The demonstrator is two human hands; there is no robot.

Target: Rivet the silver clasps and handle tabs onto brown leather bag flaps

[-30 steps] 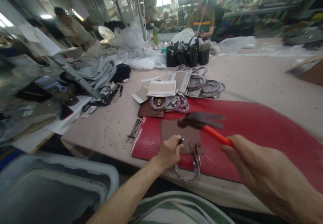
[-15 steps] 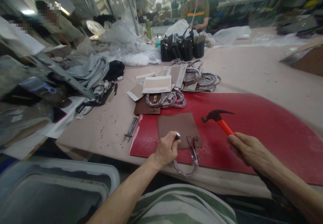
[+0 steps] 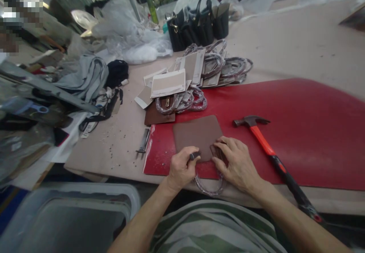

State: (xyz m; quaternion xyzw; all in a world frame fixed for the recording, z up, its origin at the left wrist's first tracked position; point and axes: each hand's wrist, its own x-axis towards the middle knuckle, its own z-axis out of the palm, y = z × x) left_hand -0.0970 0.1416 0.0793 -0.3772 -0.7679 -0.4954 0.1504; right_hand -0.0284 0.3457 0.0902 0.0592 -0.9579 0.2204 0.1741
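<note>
A brown leather panel (image 3: 196,133) lies flat on the red mat. At its lower edge my left hand (image 3: 184,167) is closed around a short, dark punch (image 3: 194,155). My right hand (image 3: 235,161) pinches the flat tab of a plastic-wrapped bag handle (image 3: 209,188) against the panel's lower right side. The handle's loop hangs toward me over the mat's front edge, its upper part hidden by my hands. A claw hammer (image 3: 262,140) with an orange and black handle rests on the mat, right of my right hand.
The red mat (image 3: 299,131) covers the table's front. Beyond it are piled panels with wrapped handles (image 3: 182,81) and black bags (image 3: 196,26). A pronged tool (image 3: 142,142) lies left. A plastic bin (image 3: 131,196) stands below at left; clutter and a metal bar (image 3: 51,87) are further left.
My right hand has let go of the hammer, which now lies on the mat, and has taken hold of the handle's tab. The punch in my left hand is tilted. The view has shifted.
</note>
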